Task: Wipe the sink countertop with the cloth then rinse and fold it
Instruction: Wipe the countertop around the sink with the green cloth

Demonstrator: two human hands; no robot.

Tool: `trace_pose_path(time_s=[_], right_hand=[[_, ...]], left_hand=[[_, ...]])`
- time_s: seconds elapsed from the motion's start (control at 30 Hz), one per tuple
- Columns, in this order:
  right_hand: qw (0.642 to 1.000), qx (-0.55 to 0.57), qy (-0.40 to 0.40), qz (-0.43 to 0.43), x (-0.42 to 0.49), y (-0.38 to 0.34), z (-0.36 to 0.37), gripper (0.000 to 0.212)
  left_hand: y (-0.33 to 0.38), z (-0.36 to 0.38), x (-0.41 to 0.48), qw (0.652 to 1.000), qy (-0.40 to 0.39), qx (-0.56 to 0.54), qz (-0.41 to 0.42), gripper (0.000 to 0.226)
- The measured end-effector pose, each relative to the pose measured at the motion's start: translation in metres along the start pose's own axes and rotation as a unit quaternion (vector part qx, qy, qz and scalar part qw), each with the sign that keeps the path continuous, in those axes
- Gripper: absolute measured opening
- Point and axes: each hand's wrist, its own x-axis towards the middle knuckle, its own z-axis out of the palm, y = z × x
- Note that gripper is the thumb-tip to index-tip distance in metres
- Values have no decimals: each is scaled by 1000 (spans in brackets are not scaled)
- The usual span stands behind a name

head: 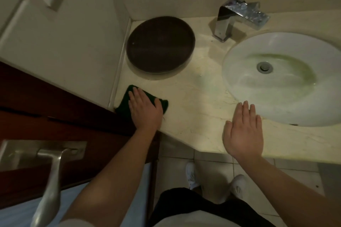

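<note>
At near-left corner of the pale cream marble countertop (193, 101), by the wall edge, the dark green folded cloth (125, 101) lies flat w/ the left hand (145, 108) pressed on top, palm down, fingers together and pointing far-left; no pinch, just flat pressure, cloth showing on the hand's left and right. Right hand (243, 131) is spread flat and holds nothing, resting on or just over the near counter edge beside the white oval sink basin (239, 64); contact can't be told. Key relation: unwiped counter runs rightward and far from the cloth, toward basin and chrome square-spout faucet (238, 18), so the stroke likely goes left-to-right, w/ left hand doing it since it's on the cloth. Dark brown round tray (160, 46) sits just far of the cloth, apart from it, limiting a far stroke. Wiping looks early; rinse + fold not yet done.
</note>
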Motion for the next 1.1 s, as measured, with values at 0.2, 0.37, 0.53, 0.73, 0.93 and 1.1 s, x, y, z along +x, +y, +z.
trace_pose_path(time_s=[0.2,0.37,0.53,0.73,0.93,1.1], right_hand=[[1000,-4,-10,2,1,3,-1,67],[1000,-8,-12,2,1,2,2,67],[1000,-5,-3,0,1,3,1,67],[1000,1,-11,5,1,4,0,67],[1000,10,-4,4,2,4,-1,66],[999,35,5,0,2,7,1,66]], left_hand=[[16,-5,51,998,6,-27,-51,76],[31,-3,52,1000,15,-8,-10,76],[80,9,19,998,12,7,65,74],[140,23,-11,983,-16,-6,183,75],[193,30,-8,954,-50,13,297,75],[207,39,-34,912,-78,44,400,69]])
